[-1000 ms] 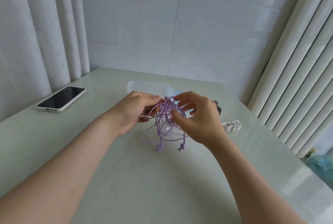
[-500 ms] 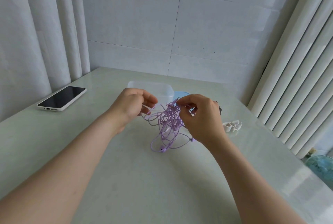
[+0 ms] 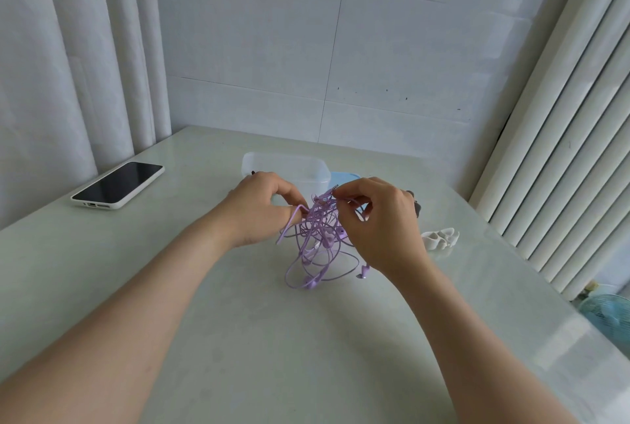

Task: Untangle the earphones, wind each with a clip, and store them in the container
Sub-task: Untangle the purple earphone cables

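Observation:
A knot of purple earphones (image 3: 318,243) hangs between my hands above the pale table (image 3: 238,338), with its lower loops and earbuds touching the surface. My left hand (image 3: 262,208) pinches a strand on the knot's left side. My right hand (image 3: 381,219) pinches the cable near its metal plug at the knot's top. Behind the hands stands a clear plastic container (image 3: 286,168), and a light blue lid (image 3: 344,176) lies at its right. White clips (image 3: 439,237) lie to the right of my right hand.
A phone in a white case (image 3: 117,185) lies screen up at the table's left edge. A small dark object (image 3: 416,206) peeks out behind my right hand. Curtains hang at left and right, and a tiled wall stands behind the table. A fan (image 3: 606,314) stands on the floor at right.
Both hands came closer together after pulling apart. The tangle shifted and its lower loops spread over the table. My right hand now holds the cable at the plug end.

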Demonstrator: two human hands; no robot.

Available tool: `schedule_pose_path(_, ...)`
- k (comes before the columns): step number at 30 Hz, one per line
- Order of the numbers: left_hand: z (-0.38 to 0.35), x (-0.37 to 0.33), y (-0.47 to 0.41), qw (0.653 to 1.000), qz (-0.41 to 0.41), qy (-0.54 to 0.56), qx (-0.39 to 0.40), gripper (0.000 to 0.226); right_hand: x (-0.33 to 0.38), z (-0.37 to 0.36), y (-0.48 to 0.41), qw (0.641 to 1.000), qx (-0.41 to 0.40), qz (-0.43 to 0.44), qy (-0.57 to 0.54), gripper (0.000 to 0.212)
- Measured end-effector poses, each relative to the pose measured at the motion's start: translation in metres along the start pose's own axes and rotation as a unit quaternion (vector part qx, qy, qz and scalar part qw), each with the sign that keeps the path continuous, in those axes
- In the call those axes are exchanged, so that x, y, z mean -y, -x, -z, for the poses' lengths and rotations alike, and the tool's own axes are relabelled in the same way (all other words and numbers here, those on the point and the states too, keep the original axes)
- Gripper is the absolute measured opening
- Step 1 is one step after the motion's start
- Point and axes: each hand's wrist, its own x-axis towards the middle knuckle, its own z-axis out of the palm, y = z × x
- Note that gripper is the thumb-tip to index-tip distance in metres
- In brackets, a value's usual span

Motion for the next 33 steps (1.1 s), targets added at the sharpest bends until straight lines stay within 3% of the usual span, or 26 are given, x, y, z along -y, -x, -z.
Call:
schedule_pose_path(10, 0.002, -0.011, 0.001, 0.990, 0.029, 0.136, 0.039, 0.024, -0.001, -0.001, -0.001, 1.000, 0.012, -0.003, -0.025, 0.011)
schedule_pose_path(14, 0.001, -0.011, 0.001, 0.987, 0.021, 0.147, 0.058, 0.056, -0.001, -0.002, 0.000, 1.000, 0.021, -0.006, -0.015, 0.004)
schedule_pose_path(17, -0.005, -0.004, 0.002, 0.995, 0.003, 0.090, 0.046, 0.039, -0.001, -0.004, 0.000, 0.999, 0.039, -0.024, -0.012, 0.010)
schedule_pose_path(20, -0.009, 0.001, -0.001, 1.000, 0.017, 0.015, 0.016, 0.041, 0.002, -0.001, 0.001, 0.991, 0.104, -0.065, -0.057, 0.017)
schedule_pose_path(24, -0.008, 0.003, -0.002, 0.999, 0.042, -0.006, 0.030, 0.036, 0.003, 0.003, -0.001, 0.977, 0.150, -0.094, -0.120, 0.036)
schedule_pose_path(28, -0.009, 0.002, -0.002, 0.997, 0.054, -0.034, 0.039, 0.024, -0.002, -0.003, 0.001, 0.985, 0.155, -0.069, -0.037, 0.030)
schedule_pose_path(33, -0.014, 0.008, -0.004, 0.996, 0.062, -0.005, 0.071, 0.028, -0.012, -0.012, 0.003, 0.991, 0.128, 0.009, 0.039, 0.019)
